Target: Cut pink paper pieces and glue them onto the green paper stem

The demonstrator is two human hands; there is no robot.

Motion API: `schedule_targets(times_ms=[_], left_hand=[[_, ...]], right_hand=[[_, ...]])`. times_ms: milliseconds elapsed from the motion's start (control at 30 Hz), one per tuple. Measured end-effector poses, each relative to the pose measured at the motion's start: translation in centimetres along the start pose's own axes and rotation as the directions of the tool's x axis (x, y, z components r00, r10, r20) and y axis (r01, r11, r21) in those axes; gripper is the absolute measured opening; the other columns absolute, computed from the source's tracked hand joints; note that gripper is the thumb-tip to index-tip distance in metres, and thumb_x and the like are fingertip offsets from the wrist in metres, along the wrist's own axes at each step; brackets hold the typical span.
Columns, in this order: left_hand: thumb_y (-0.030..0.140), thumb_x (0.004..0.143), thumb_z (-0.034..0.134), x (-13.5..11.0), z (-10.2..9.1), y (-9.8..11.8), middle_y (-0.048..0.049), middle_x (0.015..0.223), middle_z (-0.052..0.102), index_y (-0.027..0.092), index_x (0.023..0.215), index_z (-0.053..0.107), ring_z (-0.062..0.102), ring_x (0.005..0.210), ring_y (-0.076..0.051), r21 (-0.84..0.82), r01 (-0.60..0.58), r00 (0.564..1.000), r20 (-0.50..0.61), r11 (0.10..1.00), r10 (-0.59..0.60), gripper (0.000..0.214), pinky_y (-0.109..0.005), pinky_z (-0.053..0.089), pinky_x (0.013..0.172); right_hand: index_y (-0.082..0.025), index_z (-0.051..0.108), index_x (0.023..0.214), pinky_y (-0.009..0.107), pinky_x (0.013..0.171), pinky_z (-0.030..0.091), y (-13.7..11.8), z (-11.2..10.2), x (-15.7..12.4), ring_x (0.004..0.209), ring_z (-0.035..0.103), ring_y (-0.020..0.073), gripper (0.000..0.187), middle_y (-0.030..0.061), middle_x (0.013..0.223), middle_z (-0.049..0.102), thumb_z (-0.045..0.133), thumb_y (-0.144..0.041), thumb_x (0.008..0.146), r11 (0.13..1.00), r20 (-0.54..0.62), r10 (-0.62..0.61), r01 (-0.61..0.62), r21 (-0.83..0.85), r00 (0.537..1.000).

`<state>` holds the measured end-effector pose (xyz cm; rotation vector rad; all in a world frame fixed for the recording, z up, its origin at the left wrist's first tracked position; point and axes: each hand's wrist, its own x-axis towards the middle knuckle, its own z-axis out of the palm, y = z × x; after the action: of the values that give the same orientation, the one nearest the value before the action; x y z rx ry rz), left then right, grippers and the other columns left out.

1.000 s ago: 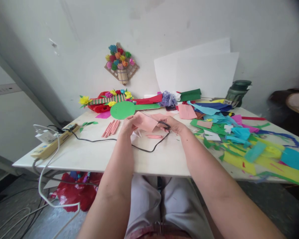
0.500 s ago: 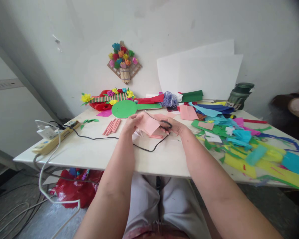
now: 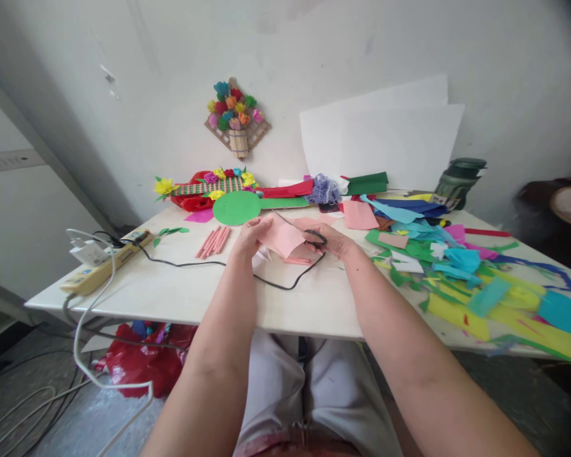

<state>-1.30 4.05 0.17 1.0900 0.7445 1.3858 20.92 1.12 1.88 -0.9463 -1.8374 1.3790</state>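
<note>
My left hand [image 3: 248,237] pinches the left edge of a pink paper sheet [image 3: 282,237] held just above the white table [image 3: 171,292]. My right hand [image 3: 333,240] grips black-handled scissors [image 3: 314,238], whose blades reach into the pink sheet from the right. A small rolled pink piece [image 3: 297,260] lies on the table under the sheet. Several rolled pink paper sticks [image 3: 214,241] lie to the left of my left hand.
A black cord [image 3: 276,284] runs across the table to a power strip [image 3: 102,266] at the left edge. Colourful paper scraps [image 3: 476,279] cover the right side. A green paper disc [image 3: 236,207], paper flowers [image 3: 209,184], white sheets [image 3: 385,143] and a dark jar [image 3: 459,181] stand at the back.
The view shifted slightly; my hands with the pink sheet and scissors dropped a little lower toward the table, covering the rolled pink piece more.
</note>
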Motion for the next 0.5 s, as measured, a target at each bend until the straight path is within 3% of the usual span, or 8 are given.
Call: schedule_targets(times_ms=[333,500], left_hand=[[0.030,0.054,0.080,-0.49,0.53,0.55,0.0002,0.052,0.058,0.014,0.061,0.058,0.052,0.045,-0.010,-0.017,0.030,0.999,-0.038,0.999,-0.031,0.028,-0.022,0.039,0.047],[0.032,0.052,0.081,-0.42,0.41,0.50,0.0010,0.054,0.059,0.014,0.063,0.058,0.053,0.047,-0.009,-0.019,0.026,1.000,-0.013,0.999,-0.026,0.031,-0.021,0.040,0.048]], right_hand=[[-0.016,0.049,0.056,0.018,0.031,0.022,0.21,0.07,0.32,0.034,0.034,0.0045,0.026,-0.0036,0.043,0.046,0.060,-0.035,0.069,0.999,-0.053,-0.015,0.017,0.035,0.998],[-0.015,0.050,0.056,0.018,0.031,0.024,-0.37,0.25,-0.03,0.034,0.037,0.0047,0.033,-0.0027,0.045,0.049,0.060,-0.043,0.071,0.999,-0.003,-0.010,0.010,0.048,1.000]])
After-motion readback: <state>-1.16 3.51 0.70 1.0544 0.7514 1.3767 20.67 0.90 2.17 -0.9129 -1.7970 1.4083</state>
